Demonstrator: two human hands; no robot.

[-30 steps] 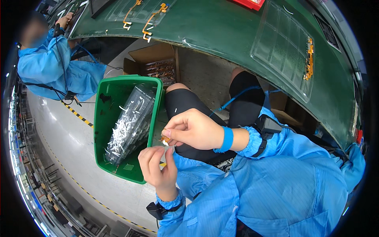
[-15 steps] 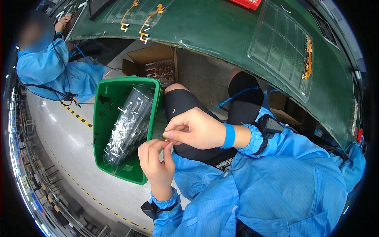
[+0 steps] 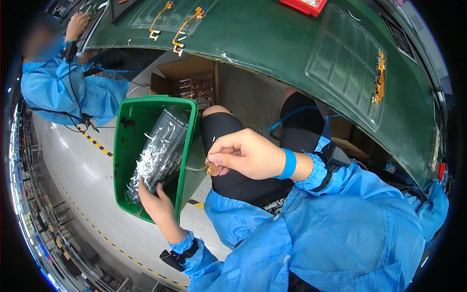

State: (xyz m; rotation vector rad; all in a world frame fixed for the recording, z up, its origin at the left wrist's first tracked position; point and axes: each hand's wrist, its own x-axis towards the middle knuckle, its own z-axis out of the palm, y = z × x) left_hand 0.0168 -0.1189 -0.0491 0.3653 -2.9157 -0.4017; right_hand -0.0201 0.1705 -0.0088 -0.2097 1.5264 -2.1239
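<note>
My right hand (image 3: pixel 247 155) is closed in a pinch over my lap. Between its thumb and fingers is a small orange flex cable (image 3: pixel 210 169), with a thin tail pointing left toward the bin. Part of the cable is hidden behind the fingers. My left hand (image 3: pixel 158 205) is at the near side of the green bin (image 3: pixel 194 114), thumb and fingers apart, with nothing visible in it. Inside the bin lies a clear plastic tray (image 3: pixel 174 122) covered with many small white strips (image 3: pixel 146 165).
On the green table (image 3: pixel 253 41) lie several orange flex cables (image 3: pixel 181 30), a clear tray (image 3: pixel 335 63) and a red box (image 3: pixel 306 5). A cardboard box (image 3: pixel 187 68) stands below. At left another person (image 3: pixel 53 90) in blue works at the table.
My left hand has let go of the flex cable and moved left and down to the bin, its fingers spreading. My right hand keeps the cable, shifted slightly right.
</note>
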